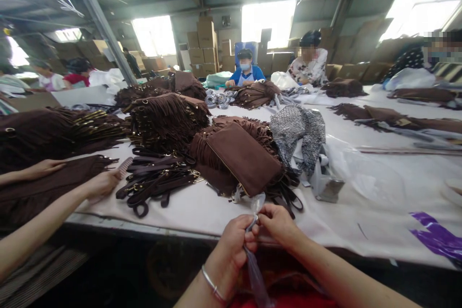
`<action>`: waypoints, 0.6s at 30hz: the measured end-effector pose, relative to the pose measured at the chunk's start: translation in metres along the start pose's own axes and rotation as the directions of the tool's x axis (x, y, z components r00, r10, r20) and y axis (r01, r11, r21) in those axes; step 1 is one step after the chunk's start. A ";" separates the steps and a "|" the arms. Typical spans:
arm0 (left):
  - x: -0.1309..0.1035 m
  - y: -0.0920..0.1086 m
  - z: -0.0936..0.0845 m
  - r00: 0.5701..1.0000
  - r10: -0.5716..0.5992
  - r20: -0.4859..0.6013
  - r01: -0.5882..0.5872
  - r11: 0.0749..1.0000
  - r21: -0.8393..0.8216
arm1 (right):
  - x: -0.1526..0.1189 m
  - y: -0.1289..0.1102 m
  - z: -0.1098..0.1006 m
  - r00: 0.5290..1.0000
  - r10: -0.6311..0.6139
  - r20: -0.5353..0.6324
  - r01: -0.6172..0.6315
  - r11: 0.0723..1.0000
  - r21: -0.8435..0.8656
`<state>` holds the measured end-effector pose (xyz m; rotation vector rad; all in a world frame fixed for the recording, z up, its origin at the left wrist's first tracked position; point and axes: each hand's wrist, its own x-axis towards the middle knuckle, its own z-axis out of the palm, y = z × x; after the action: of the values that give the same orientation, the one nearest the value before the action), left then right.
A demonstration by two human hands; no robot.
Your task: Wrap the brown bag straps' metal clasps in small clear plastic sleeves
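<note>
At the table's front edge, my left hand point(236, 240) is closed around a thin, twisted strip of clear plastic film point(257, 202). One end of the film sticks up above the fist and the rest hangs below it. The fingers of my right hand point(277, 221) pinch the film just above my left thumb. A small grey or metallic bit shows between the hands, too small to make out. Just beyond lies a brown zip pouch point(247, 156) on top of fringed brown bags point(205, 154). Left of it is a heap of dark straps with gold clasps point(159, 178).
At left, another person's hand point(104, 184) holds a comb point(124, 167) beside a fringed brown piece point(68, 178). Grey patterned fabric point(299, 132), clear plastic bags point(364, 173) and purple plastic point(435, 236) lie to the right. Co-workers sit across the table point(361, 231).
</note>
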<state>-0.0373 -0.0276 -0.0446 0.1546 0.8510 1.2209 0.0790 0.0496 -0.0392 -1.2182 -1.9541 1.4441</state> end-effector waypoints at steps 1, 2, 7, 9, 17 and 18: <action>-0.001 0.001 0.001 0.999 -0.033 -0.001 0.033 0.999 -0.020 | 0.000 0.000 -0.001 1.000 0.010 0.015 -0.010 1.000 0.011; -0.003 0.002 0.002 0.998 -0.055 -0.015 0.055 0.998 -0.029 | 0.002 -0.001 -0.001 0.999 0.026 0.040 -0.027 0.999 0.024; -0.009 -0.005 0.010 0.974 0.066 -0.217 -0.031 0.986 0.165 | 0.010 0.003 -0.006 0.989 0.069 0.131 -0.073 0.997 0.023; -0.009 -0.013 0.011 0.931 0.243 -0.271 -0.144 0.930 0.338 | 0.009 0.003 -0.005 0.993 0.047 0.105 -0.048 0.999 0.006; -0.012 -0.036 0.006 0.753 0.653 -0.082 -0.332 0.484 0.810 | -0.014 -0.003 0.000 0.918 0.255 0.303 -0.390 0.716 0.579; -0.014 -0.035 0.006 0.746 0.665 -0.037 -0.351 0.440 0.827 | -0.014 -0.002 0.001 0.916 0.272 0.294 -0.398 0.694 0.600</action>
<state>-0.0082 -0.0504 -0.0520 1.0226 1.7512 1.3830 0.0848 0.0378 -0.0351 -1.1551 -1.1365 2.2468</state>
